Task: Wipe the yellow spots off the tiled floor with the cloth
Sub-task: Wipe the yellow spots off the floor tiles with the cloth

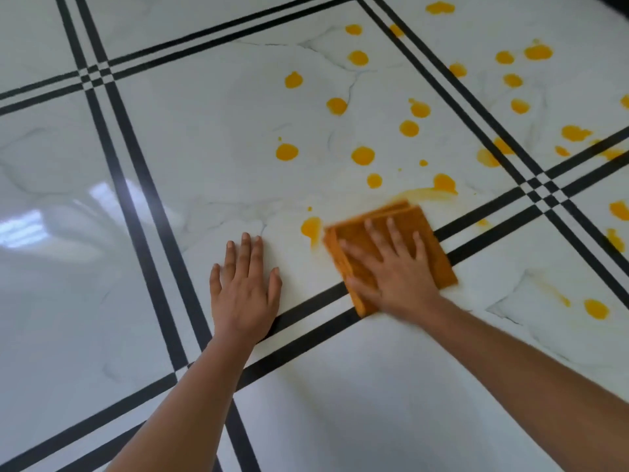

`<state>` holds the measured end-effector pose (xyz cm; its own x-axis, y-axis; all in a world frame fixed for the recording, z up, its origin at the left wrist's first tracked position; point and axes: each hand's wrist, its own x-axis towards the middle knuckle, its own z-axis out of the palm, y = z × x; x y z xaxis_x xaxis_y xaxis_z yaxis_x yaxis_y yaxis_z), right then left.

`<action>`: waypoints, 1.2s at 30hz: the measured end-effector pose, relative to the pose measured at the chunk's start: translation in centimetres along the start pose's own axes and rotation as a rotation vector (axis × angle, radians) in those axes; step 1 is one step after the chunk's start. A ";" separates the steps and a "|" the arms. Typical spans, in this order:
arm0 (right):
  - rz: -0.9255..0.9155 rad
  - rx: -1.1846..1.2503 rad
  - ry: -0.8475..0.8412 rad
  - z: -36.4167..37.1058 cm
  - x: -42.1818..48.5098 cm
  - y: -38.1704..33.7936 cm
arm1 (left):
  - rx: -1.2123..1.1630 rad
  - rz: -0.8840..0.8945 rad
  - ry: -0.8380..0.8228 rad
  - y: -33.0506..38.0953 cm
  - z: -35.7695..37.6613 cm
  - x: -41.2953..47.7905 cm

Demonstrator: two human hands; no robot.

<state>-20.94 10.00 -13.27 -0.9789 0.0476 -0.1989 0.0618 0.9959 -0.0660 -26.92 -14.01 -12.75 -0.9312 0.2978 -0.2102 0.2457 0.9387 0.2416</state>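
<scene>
A folded orange cloth [432, 260] lies flat on the white marbled tiled floor [204, 148], across a pair of black stripes. My right hand [391, 267] presses on it with spread, straight fingers; the cloth looks blurred. My left hand [243, 284] rests flat on the bare tile to its left, palm down. Several yellow spots [363, 155] dot the tile beyond the cloth and the tiles to the right. One spot [310, 228] touches the cloth's left edge. A yellow smear [425, 192] runs just above the cloth.
Double black stripes [136, 165] cross the floor and mark off large square tiles. A lone yellow spot [596, 309] sits on the tile to the right of my right forearm. Bright window glare [20, 229] reflects at the left.
</scene>
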 end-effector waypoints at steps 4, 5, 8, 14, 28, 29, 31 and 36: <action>0.085 0.084 -0.028 -1.9 8.6 -5.2 | 0.000 0.011 -0.012 -1.1 0.1 -0.1; -0.011 0.068 -0.025 -1.5 8.1 -6.3 | -0.001 0.021 -0.012 -1.3 0.2 -0.2; -0.309 -0.023 0.006 0.0 1.9 -5.2 | 0.005 0.026 -0.011 -2.2 -0.1 -0.5; 0.021 0.074 -0.090 -2.3 10.0 -6.8 | -0.003 0.008 0.002 -2.7 -0.3 -0.5; -0.139 0.068 -0.122 -1.2 4.0 -6.5 | 0.017 0.028 -0.025 -0.9 0.5 -1.1; -0.142 0.057 -0.139 -1.1 2.6 -5.0 | 0.020 0.042 -0.020 -0.5 0.5 -0.9; -0.032 0.075 -0.177 -1.5 1.7 -2.5 | 0.010 0.056 0.010 0.4 0.4 -0.5; 0.072 0.255 -0.230 -3.6 2.1 -0.6 | -0.082 0.111 0.069 5.7 0.5 1.2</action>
<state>-23.70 9.77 -10.16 -0.9025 0.0701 -0.4249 0.2047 0.9379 -0.2801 -26.51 -8.25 -12.11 -0.9164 0.3841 -0.1126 0.3284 0.8824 0.3369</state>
